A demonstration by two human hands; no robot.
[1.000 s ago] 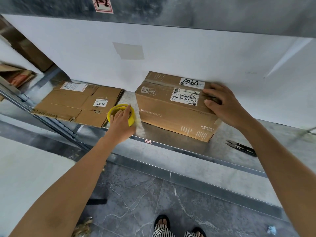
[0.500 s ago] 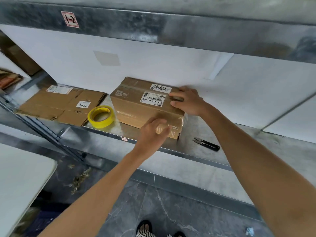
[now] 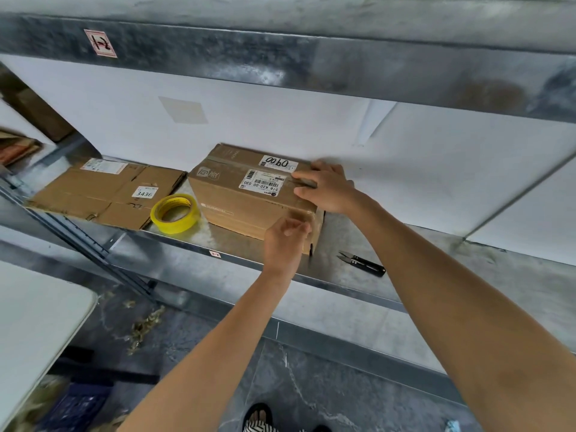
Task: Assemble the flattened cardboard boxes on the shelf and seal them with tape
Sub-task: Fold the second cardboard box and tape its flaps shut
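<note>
One built box stands on the shelf, under both my hands. My right hand lies on its top at the right end, fingers nearly straight and pressing down, thumb towards me. My left hand is at the near right corner, fingers curled against the cardboard; whether they pinch anything I cannot tell. Both arms reach forward, almost straight. Left of my left hand lies one yellow tape roll, flat, just beside the box. Farther left is flattened cardboard, sheet count unclear. One pair of snips lies right of my left hand.
</note>
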